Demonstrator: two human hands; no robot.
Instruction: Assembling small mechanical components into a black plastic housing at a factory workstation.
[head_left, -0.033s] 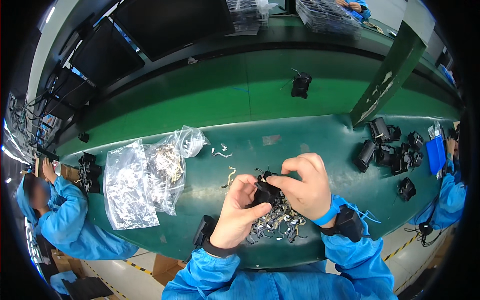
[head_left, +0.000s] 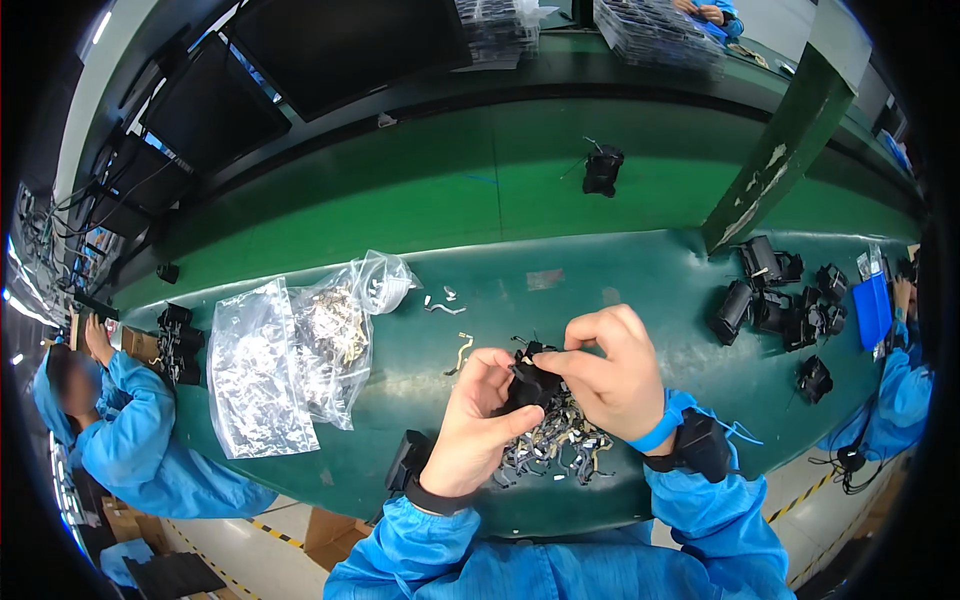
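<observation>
Between my hands, over the middle of the table, is a small black plastic housing [head_left: 533,385]. My left hand [head_left: 478,420] grips it from the left with thumb and fingers. My right hand [head_left: 610,375] is closed in a pinch at the housing's upper edge. A tiny pale bit shows at those fingertips, too small to name. Under my hands lies a heap of short cables with white connectors [head_left: 560,450], partly hidden. One loose yellowish cable [head_left: 462,352] rests on the table just beyond my left hand.
Clear plastic bags of small parts [head_left: 262,370] lie to the left. Several black housings [head_left: 770,310] are grouped at the right, near a blue tray [head_left: 872,310]. Another black housing [head_left: 602,170] sits farther back, left of a green post [head_left: 785,140]. Co-workers sit at both ends.
</observation>
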